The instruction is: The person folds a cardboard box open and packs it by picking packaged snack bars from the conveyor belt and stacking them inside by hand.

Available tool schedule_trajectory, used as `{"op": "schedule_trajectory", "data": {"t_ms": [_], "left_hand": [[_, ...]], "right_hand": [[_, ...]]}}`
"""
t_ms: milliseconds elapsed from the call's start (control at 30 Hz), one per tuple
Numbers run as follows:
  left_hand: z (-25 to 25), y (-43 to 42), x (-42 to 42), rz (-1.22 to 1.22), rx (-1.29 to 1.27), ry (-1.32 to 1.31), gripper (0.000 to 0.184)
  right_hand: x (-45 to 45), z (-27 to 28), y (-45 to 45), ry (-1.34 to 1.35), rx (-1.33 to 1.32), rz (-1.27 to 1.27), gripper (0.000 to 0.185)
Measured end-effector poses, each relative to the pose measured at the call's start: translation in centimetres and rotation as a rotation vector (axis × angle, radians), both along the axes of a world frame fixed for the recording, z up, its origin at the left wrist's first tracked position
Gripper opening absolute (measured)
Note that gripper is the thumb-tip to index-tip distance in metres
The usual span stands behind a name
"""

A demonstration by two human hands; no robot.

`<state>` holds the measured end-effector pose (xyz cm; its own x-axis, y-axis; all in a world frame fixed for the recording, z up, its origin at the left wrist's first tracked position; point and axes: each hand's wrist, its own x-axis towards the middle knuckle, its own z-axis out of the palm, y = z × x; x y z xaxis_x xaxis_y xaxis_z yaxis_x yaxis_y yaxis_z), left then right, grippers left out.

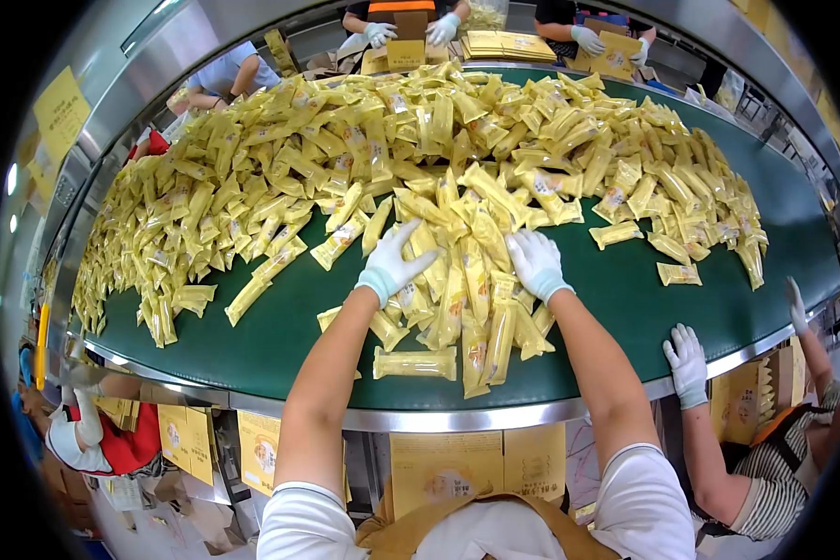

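My left hand, in a white glove, lies with fingers spread against the left side of a cluster of yellow wrapped snack packets. On the cluster's right side rests my right hand, also gloved, its fingers stretched out and touching packets. Neither hand is closed round a packet. Between my forearms the packets spread toward the near edge, where one packet lies crosswise. Behind my hands a large heap of the same packets covers much of the green belt.
A metal rim borders the belt. Below it stands an open cardboard box. At right a co-worker's gloved hand rests by the edge. Across the belt other people handle cartons, near stacked flat cartons.
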<state>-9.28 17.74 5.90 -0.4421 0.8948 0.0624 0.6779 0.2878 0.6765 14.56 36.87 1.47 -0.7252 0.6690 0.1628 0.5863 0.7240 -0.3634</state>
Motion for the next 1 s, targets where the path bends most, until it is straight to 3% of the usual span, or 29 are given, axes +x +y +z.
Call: {"op": "schedule_trajectory", "data": {"t_ms": [67, 167, 267, 333, 367, 400, 467, 533, 567, 633, 667, 733, 767, 900, 933, 967, 1000], "left_hand": [[0.7, -0.8, 0.7, -0.015, -0.145, 0.059, 0.085], [4.6, -2.6, 1.8, -0.012, -0.429, 0.278, 0.089], [8.0, -8.4, 4.1, 0.089, -0.246, 0.313, 0.076], [7.9, -14.4, 5.3, -0.02, -0.005, 0.283, 0.054], [11.2, -17.3, 7.6, -0.132, -0.084, -0.027, 0.037], [9.7, -20.8, 8.1, -0.235, -0.069, -0.208, 0.035], [7.1, -26.8, 9.9, -0.335, -0.378, -0.615, 0.041], [1.9, -30.1, 12.2, -0.217, -0.754, -0.494, 0.055], [-0.3, -30.6, 13.4, -0.195, -0.805, -0.266, 0.072], [-4.4, -30.7, 17.0, 0.173, -0.743, -0.091, 0.098], [-8.0, -30.9, 17.8, 0.239, -0.55, -0.188, 0.115], [-9.9, -29.2, 20.4, 0.39, -0.561, -0.458, 0.11], [-9.8, -28.7, 21.9, 0.469, -0.424, -0.493, 0.107], [-13.4, -28.7, 22.5, 0.599, -0.147, -0.532, 0.093], [-11.8, -28.8, 23.1, 0.59, -0.109, -0.519, 0.089], [-8.6, -28.6, 23.7, 0.591, -0.068, -0.502, 0.086], [-6.8, -28.8, 24.2, 0.6, -0.025, -0.481, 0.083]], "right_hand": [[1.1, 0.9, -0.6, -0.136, -0.12, -0.023, 0.055], [3.9, 3.3, -1.9, -0.119, -0.152, -0.034, 0.058], [9.4, 5.3, -4.6, 0.138, 0.086, -0.046, 0.043], [14.5, 7.0, -7.7, 0.449, -0.219, 0.062, 0.031], [17.1, 7.9, -9.9, 0.441, -0.381, 0.027, 0.027], [19.7, 7.9, -12.3, 0.43, -0.545, -0.007, 0.024], [25.0, 5.5, -16.0, 0.339, -0.831, -0.067, 0.029], [27.7, 1.9, -19.5, 0.141, -0.77, -0.251, 0.04], [28.3, -0.2, -21.0, 0.088, -0.663, -0.321, 0.046], [28.1, -2.7, -23.1, -0.012, -0.648, -0.434, 0.064], [27.7, -3.6, -23.9, -0.022, -0.686, -0.468, 0.076], [26.5, -4.8, -24.9, 0.069, -0.847, -0.498, 0.093], [25.9, -5.1, -25.1, 0.139, -0.942, -0.516, 0.097], [26.3, -2.5, -26.1, 0.283, -1.072, -0.474, 0.095], [26.1, -1.5, -26.2, 0.314, -1.128, -0.424, 0.093], [27.0, -5.7, -25.1, 0.272, -1.037, -0.447, 0.089], [26.6, -1.8, -26.7, 0.431, -1.074, -0.408, 0.079]]}}
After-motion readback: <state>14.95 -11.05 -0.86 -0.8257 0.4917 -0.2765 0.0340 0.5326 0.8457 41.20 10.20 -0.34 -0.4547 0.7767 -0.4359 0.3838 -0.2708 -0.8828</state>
